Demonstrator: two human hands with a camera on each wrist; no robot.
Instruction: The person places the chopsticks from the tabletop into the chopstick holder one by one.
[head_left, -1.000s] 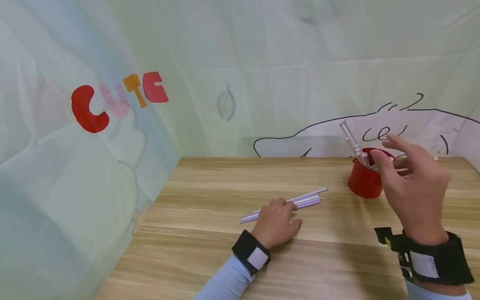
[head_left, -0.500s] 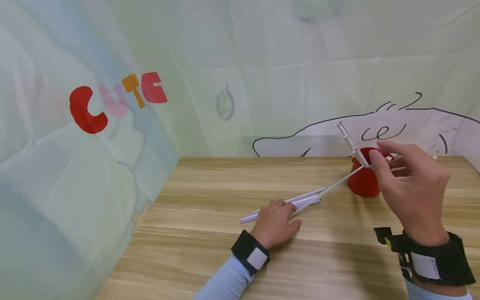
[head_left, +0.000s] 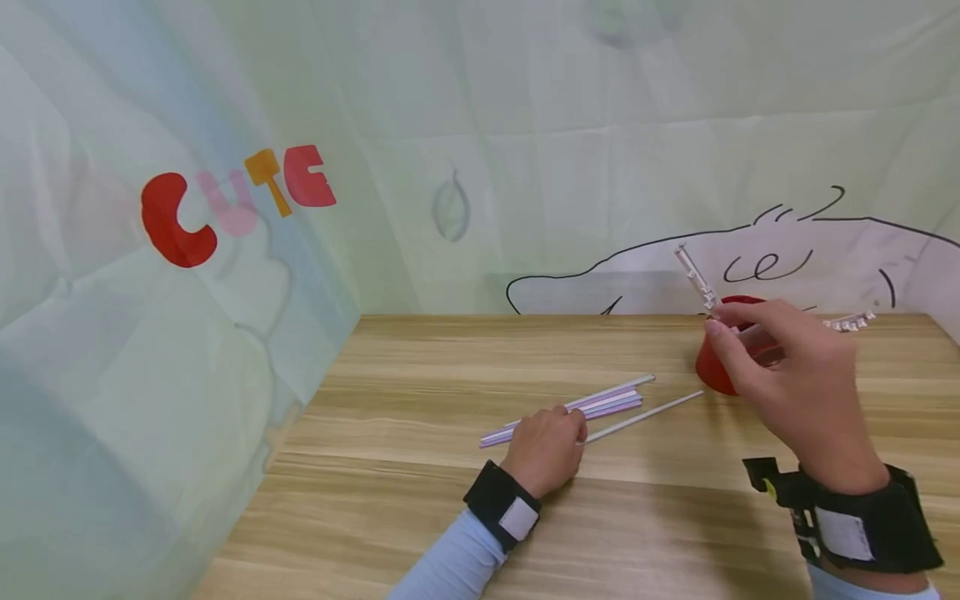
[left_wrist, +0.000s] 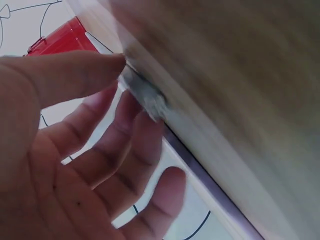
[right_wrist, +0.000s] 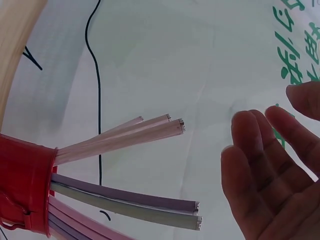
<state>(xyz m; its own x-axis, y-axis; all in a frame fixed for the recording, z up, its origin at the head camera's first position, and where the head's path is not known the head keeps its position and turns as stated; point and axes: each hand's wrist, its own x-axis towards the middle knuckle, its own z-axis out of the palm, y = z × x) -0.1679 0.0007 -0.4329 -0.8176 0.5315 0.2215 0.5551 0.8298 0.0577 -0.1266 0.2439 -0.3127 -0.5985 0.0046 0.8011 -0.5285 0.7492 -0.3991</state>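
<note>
My left hand [head_left: 543,450] rests low over the table and pinches a pale wrapped drinking straw [head_left: 645,417]. Its crinkled wrapper end [left_wrist: 150,100] shows between thumb and fingers in the left wrist view. The straw's far end reaches just in front of a red bucket [head_left: 711,367]. Beside the left hand lies a bundle of purple and white straws [head_left: 607,400]. My right hand [head_left: 802,392] hovers before the bucket, hiding much of it. In the right wrist view its loosely bent fingers hold nothing, near pink, purple and green straws [right_wrist: 125,195] that stick out of the bucket.
A wood-grain table [head_left: 420,358] carries the bucket and straws. Behind it hangs a printed pale cloth [head_left: 465,108] with a line drawing, and coloured letters [head_left: 180,225] mark the cloth at left.
A straw that spanned from the bucket's rim to my left hand half a second ago now lies lower, pinched by the left fingers. My right hand has shifted left and slightly down.
</note>
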